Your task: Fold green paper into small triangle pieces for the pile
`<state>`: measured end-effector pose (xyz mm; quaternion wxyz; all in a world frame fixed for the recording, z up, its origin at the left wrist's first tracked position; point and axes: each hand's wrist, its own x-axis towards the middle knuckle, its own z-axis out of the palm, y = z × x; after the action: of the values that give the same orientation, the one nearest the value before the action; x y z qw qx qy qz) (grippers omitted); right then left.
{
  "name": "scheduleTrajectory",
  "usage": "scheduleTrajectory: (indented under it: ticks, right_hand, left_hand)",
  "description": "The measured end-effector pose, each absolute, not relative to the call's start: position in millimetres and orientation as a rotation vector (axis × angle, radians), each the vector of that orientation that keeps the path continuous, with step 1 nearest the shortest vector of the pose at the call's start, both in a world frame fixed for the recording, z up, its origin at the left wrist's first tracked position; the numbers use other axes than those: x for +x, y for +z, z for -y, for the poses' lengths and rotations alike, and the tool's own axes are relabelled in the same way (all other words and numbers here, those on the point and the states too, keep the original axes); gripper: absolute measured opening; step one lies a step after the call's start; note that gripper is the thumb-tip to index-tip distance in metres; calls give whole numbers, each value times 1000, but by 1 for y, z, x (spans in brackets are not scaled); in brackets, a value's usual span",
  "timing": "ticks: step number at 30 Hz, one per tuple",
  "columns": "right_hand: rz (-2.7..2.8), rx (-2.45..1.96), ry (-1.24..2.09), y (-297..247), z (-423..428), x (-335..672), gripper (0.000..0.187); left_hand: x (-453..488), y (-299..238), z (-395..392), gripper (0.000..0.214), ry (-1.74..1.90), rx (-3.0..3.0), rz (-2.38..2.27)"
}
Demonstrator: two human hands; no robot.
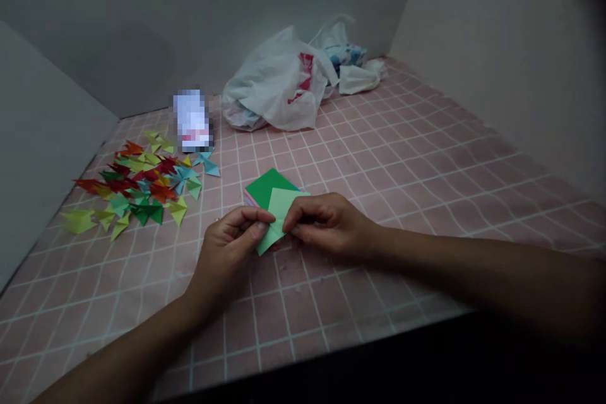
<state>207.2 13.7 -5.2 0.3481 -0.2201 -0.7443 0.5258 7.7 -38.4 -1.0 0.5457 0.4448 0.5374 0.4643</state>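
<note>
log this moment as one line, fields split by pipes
left hand: pinching light green sheet | right hand: pinching same sheet | beyond: green-topped paper stack | far left: folded paper pieces

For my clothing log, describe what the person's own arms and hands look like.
The left hand and right hand are ungloved. No sleeves, watch or bracelet show on the left forearm or right forearm. A small pale glint by the left hand's knuckles might be a ring; it is too small to tell.
</note>
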Motion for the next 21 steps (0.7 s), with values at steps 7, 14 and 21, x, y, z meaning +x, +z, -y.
scheduleTrajectory:
  ticks: [7,14,21]
  right_hand:
    - [2116,-535,1049,-7,-14,208,17]
    - [1787,-662,1544,-5,-12,205,12]
    - [1620,-832,1757,-3,-14,204,8]
  left_hand:
    - [10,4,39,14,1061,1076,-1334]
    - [13,4,37,15,1149,998,-1302]
    - [13,6,35,10,1175,1067,-1367]
